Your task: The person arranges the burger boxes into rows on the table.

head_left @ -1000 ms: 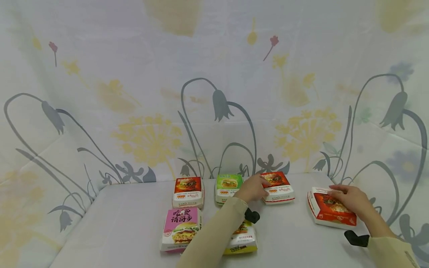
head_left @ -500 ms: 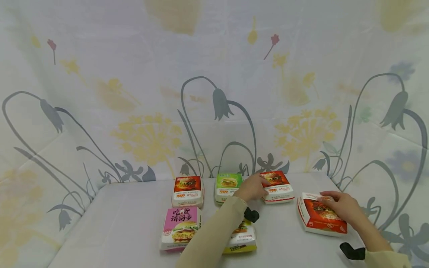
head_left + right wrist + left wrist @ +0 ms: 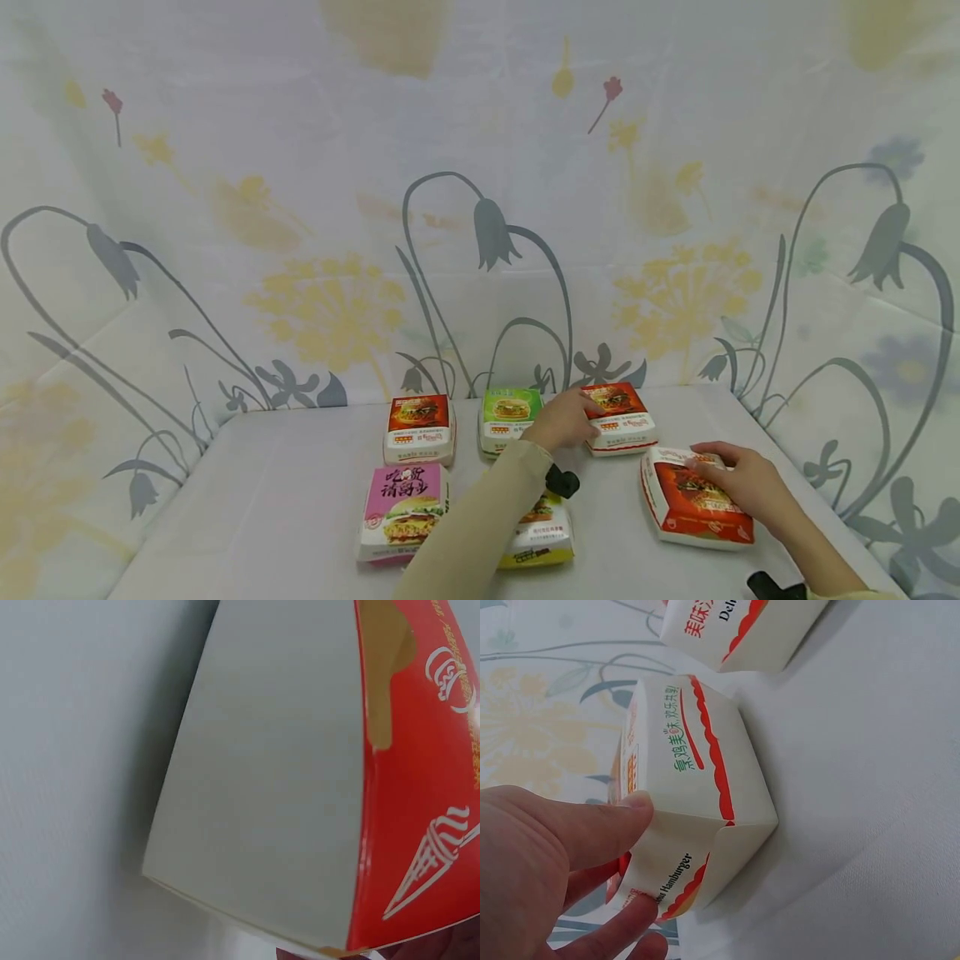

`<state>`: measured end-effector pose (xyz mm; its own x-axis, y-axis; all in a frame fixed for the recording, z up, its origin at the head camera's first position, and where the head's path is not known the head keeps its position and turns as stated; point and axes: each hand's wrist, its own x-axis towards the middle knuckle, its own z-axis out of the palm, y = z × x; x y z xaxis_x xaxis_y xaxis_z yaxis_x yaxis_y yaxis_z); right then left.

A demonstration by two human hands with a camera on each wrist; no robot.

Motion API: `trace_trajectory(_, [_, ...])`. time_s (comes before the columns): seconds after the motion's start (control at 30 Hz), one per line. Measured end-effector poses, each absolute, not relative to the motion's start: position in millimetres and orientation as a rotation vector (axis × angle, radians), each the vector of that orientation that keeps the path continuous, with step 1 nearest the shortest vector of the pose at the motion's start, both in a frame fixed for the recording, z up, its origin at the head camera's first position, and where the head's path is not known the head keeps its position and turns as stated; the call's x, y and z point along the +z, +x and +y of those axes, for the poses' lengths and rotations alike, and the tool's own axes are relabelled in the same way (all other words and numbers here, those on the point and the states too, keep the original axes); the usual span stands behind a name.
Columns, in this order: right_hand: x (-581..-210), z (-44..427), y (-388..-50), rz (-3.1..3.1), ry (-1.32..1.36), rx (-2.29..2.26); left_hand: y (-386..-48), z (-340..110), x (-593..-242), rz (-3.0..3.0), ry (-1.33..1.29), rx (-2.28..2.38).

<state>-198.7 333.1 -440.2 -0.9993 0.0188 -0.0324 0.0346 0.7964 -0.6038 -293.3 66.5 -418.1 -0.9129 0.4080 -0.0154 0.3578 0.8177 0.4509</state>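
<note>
My left hand (image 3: 564, 422) is at the left side of a red and white burger box (image 3: 624, 421) at the back of the table. In the left wrist view, the thumb of my left hand (image 3: 562, 855) lies along that box's (image 3: 682, 757) upper edge, with fingers against its side. Farther right and nearer, my right hand (image 3: 750, 483) holds another red burger box (image 3: 697, 504) from its right, thumb over the top. The right wrist view is filled by this box's white and red side (image 3: 262, 772); the fingers are mostly hidden beneath it.
A red and white burger box (image 3: 420, 429) and a green one (image 3: 512, 410) stand at the back. Nearer are a purple box (image 3: 405, 510) and a yellow one (image 3: 542, 537) partly behind my left sleeve. A flowered curtain (image 3: 315, 208) rises behind the white table (image 3: 262, 508).
My right hand has moved left and toward me, bringing the red burger box along. The left hand and the other boxes have stayed in place.
</note>
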Motion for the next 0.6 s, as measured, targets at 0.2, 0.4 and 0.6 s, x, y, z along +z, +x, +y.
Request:
trace_trajectory(0.2, [-441, 315, -192, 2.938, 0.046, -1.008, -292, 69, -417, 2.897, 0.598, 0.688])
trace_trajectory(0.4, [-443, 297, -189, 2.928, 0.050, -1.019, -290, 70, -416, 2.925, 0.641, 0.661])
trace_trajectory(0.6, [-443, 288, -188, 2.951, 0.008, -1.021, -289, 70, -413, 2.966, 0.686, 0.622])
